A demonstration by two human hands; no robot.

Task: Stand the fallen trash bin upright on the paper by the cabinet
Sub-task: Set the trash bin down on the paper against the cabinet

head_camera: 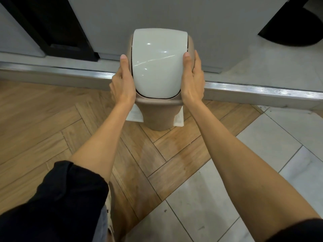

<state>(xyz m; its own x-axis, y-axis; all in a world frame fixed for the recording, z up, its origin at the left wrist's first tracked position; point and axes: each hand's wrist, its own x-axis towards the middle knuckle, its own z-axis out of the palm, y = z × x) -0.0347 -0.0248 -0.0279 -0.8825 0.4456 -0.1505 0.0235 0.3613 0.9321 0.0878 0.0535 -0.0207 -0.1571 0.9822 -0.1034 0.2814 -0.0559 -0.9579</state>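
Observation:
A beige trash bin point(158, 117) with a glossy white swing lid point(157, 63) stands upright in the middle of the view. White paper point(135, 114) shows under it, sticking out on both sides of its base. My left hand point(123, 82) grips the bin's rim on the left side. On the opposite side my right hand point(193, 79) holds the rim. The bin's bottom is partly hidden by its own body.
A grey cabinet front point(174, 18) rises just behind the bin, beyond a metal floor strip point(253, 89). Herringbone wood floor point(43, 119) lies to the left, pale tiles point(262, 145) to the right. A dark object point(288, 27) sits at the top right.

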